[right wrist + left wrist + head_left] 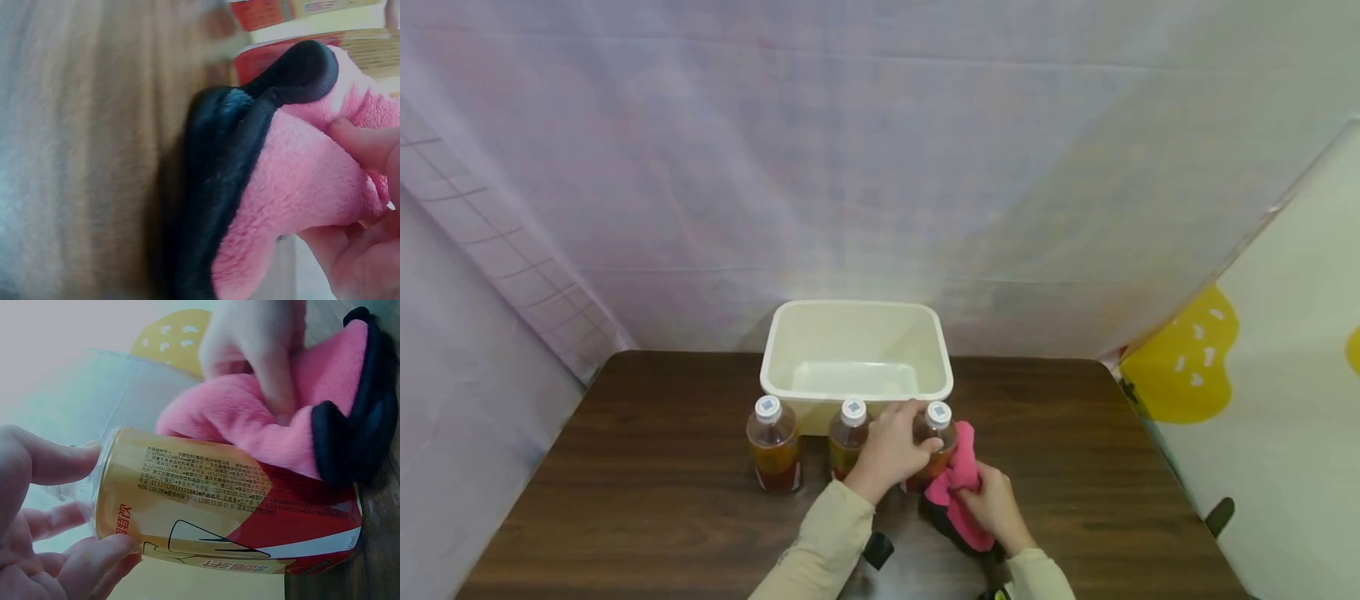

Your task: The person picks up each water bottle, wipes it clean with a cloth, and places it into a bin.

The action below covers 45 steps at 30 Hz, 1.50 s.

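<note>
My left hand (891, 450) holds the rightmost bottle (944, 443) around its upper part, thumb on one side and fingers on the other. In the left wrist view this bottle (206, 506) shows a gold and red label with small print. My right hand (996, 508) pinches a bunched pink cloth (962, 475) with a black edge, between thumb and fingers. The cloth (225, 412) lies against the bottle's right side. Two similar bottles with white caps stand to the left: a middle bottle (847, 442), partly behind my left hand, and a left bottle (774, 450).
A cream rectangular bin (857, 395) stands just behind the bottles, near the back edge of the dark wooden table (625, 467). Pale fabric (865, 167) hangs behind the table. A yellow printed shape (1183, 367) is on the sheet at the right.
</note>
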Tool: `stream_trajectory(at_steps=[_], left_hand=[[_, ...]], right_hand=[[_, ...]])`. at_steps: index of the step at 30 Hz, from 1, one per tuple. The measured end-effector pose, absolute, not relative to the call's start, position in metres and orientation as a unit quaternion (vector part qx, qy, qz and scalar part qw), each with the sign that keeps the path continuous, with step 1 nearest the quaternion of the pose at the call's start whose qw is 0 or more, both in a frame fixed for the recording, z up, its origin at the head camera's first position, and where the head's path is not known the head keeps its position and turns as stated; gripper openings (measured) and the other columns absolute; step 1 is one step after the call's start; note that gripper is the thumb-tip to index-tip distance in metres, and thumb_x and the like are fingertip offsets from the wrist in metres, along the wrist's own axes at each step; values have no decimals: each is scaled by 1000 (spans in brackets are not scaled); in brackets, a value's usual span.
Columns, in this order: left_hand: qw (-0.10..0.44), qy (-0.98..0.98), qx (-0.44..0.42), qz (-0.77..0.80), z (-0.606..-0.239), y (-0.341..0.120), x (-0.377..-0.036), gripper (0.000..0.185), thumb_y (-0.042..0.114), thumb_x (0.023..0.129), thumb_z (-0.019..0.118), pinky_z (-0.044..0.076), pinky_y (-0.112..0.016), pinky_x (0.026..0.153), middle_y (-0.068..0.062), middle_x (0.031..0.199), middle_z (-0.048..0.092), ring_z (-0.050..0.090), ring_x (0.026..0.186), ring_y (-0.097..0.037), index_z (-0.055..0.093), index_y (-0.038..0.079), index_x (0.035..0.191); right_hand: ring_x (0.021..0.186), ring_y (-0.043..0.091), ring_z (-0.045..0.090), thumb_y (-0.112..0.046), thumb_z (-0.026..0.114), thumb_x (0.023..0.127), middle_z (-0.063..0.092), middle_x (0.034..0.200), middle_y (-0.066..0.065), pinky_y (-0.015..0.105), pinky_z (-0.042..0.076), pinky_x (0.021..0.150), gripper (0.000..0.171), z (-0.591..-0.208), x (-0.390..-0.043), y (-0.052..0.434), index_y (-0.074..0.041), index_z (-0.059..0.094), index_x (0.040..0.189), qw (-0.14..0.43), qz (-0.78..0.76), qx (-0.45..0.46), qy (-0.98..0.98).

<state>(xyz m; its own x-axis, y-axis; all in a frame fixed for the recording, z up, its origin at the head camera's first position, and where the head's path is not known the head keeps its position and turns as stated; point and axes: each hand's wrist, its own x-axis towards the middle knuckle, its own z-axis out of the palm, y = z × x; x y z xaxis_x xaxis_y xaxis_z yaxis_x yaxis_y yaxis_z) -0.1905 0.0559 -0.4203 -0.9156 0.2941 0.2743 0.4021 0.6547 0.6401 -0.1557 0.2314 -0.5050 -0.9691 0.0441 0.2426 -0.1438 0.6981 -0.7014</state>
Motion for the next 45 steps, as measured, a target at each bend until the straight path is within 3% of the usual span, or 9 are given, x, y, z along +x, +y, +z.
stream_trajectory(at_steps=[9, 17, 24, 34, 45], left_hand=[[85, -905, -193, -369, -422, 58, -190, 44, 27, 74, 72, 46, -44, 82, -8, 106, 62, 59, 96, -26, 59, 13, 114], [96, -897, -202, -380, -421, 57, -189, 38, 20, 73, 71, 50, -36, 73, -8, 97, 59, 59, 84, -22, 59, 10, 107], [114, -892, -209, -383, -421, 56, -188, 34, 15, 71, 70, 50, -35, 71, -8, 95, 59, 58, 82, -22, 60, 8, 103], [131, -888, -219, -383, -423, 57, -188, 35, 14, 71, 70, 50, -34, 68, -9, 95, 59, 59, 81, -22, 59, 8, 104], [82, -902, -194, -377, -420, 58, -188, 44, 24, 75, 72, 49, -39, 80, -9, 107, 59, 58, 95, -25, 57, 11, 115]], right_hand=[[52, 2, 39, 2, 74, 66, 48, 57, -3, 21, 37, 46, 17, -456, -149, 234, -2, 59, 74, 187, 398, 73, -895], [63, 11, 48, 0, 76, 66, 57, 73, 2, 25, 44, 55, 19, -423, -159, 226, -4, 62, 80, 202, 353, 113, -907], [59, 8, 43, 4, 76, 63, 52, 67, -1, 23, 40, 51, 21, -424, -163, 221, -4, 61, 75, 230, 342, 121, -903], [54, 8, 41, 4, 74, 66, 46, 60, 0, 22, 38, 47, 19, -427, -158, 223, -2, 58, 74, 201, 359, 84, -908], [54, 11, 43, 7, 70, 65, 51, 58, 2, 24, 40, 48, 17, -447, -154, 225, 0, 59, 75, 196, 375, 54, -905]])
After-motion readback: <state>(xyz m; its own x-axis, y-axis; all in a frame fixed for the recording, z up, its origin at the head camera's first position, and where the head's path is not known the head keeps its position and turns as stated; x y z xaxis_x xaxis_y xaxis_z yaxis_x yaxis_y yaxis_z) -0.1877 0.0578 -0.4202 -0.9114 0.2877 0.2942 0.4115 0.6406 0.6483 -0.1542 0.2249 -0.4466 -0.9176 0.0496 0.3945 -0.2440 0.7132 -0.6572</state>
